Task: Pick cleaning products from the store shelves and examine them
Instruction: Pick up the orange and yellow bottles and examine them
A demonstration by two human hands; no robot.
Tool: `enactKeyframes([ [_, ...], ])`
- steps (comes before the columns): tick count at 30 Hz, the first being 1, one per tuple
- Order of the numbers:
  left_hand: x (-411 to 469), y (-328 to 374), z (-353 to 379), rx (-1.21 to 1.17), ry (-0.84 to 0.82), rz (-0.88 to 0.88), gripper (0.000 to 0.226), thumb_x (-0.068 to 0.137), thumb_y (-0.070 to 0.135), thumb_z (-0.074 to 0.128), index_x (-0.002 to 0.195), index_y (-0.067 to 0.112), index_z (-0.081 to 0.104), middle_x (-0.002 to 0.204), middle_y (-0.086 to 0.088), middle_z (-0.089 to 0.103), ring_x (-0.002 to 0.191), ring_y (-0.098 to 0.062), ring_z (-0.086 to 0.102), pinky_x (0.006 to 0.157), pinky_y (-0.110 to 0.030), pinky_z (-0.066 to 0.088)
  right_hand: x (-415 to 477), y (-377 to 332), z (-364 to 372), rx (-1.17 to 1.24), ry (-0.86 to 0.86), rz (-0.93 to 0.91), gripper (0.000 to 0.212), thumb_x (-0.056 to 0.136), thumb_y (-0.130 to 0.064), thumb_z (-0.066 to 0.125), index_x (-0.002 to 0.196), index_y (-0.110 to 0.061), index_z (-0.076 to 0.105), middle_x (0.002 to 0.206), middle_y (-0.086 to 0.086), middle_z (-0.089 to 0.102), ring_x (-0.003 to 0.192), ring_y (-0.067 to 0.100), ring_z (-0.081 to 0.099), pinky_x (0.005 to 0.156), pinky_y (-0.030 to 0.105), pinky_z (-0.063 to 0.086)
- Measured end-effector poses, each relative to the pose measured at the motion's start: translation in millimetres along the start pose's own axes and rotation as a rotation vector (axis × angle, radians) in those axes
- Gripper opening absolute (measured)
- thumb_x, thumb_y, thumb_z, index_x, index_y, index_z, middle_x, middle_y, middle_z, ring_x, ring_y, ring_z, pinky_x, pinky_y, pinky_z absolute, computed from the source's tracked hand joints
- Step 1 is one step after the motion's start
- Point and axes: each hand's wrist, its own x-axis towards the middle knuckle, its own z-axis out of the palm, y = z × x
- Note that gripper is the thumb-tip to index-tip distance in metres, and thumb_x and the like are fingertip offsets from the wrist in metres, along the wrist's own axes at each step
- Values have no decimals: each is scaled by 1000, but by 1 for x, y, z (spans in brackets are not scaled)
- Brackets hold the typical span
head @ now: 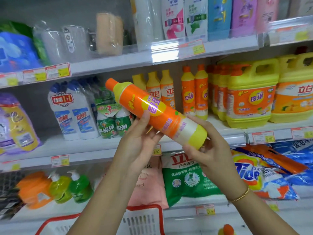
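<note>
I hold an orange and yellow dish soap bottle [157, 111] tilted in front of the shelves, its orange cap up to the left and its yellow base down to the right. My left hand [140, 138] grips the middle of the bottle from below, thumb on the label. My right hand [208, 150] cups the yellow base, fingers curled around it. A gold bracelet sits on the right wrist.
The middle shelf [235, 134] carries matching orange bottles [194, 92], yellow jugs [250, 94] and white cleaner bottles [74, 109]. Detergent bags [184, 175] lie on the lower shelf. A red-rimmed white basket [142, 221] sits below my arms.
</note>
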Motion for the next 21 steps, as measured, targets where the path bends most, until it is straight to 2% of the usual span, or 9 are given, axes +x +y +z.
enactKeyframes([
  [4,6,7,-12,-51,-130,62,106,46,28,94,138,7,47,130,-15,60,113,-27,63,86,-41,56,7,-3,0,433,-157,402,36,79,-36,61,112,-21,61,83,8,68,52,18,59,49,22,51],
  [6,7,10,-16,-14,-173,79,102,47,28,93,136,8,49,128,-15,60,116,-28,60,91,-44,53,4,3,2,698,-267,640,53,66,-55,74,98,-14,73,76,18,66,51,18,54,44,20,48],
  [8,6,12,-18,20,-145,83,91,44,27,94,125,11,56,118,-13,65,111,-27,63,88,-45,54,1,5,4,823,-279,789,60,54,-56,82,92,-10,76,77,23,65,54,23,58,46,22,52],
  [9,5,13,-19,48,-103,86,84,45,27,93,120,12,59,112,-11,67,106,-26,65,83,-42,56,0,6,4,813,-257,823,58,61,-53,78,96,-7,73,81,25,66,59,26,63,51,26,56],
  [10,4,13,-19,95,-52,93,74,51,26,88,118,12,60,109,-9,68,101,-25,67,78,-40,58,-1,4,4,712,-215,803,50,72,-48,69,102,-8,70,90,25,68,68,27,67,58,28,58],
  [12,2,10,-17,250,48,117,59,61,22,75,118,15,58,108,-6,69,97,-23,67,73,-35,59,0,-1,3,105,-221,544,35,84,-40,61,114,-22,61,108,8,68,88,14,67,72,24,57],
  [15,-1,3,-14,515,141,167,56,63,17,77,116,18,57,107,-2,71,93,-19,70,64,-26,59,-2,-1,4,-760,-344,90,60,73,-52,70,127,-37,48,112,-13,62,97,4,58,80,24,50],
  [17,-3,-3,-12,649,171,176,55,66,14,81,114,19,56,100,2,71,84,-11,71,60,-21,57,-5,2,11,-865,-359,79,71,71,-55,71,132,-31,41,107,-9,64,94,11,61,78,31,50],
  [21,-4,-5,-13,784,138,119,44,68,21,81,105,25,57,95,6,70,74,-4,70,57,-22,56,-12,10,11,-663,-347,126,61,70,-46,75,121,-30,45,94,-13,67,84,4,62,72,27,52],
])
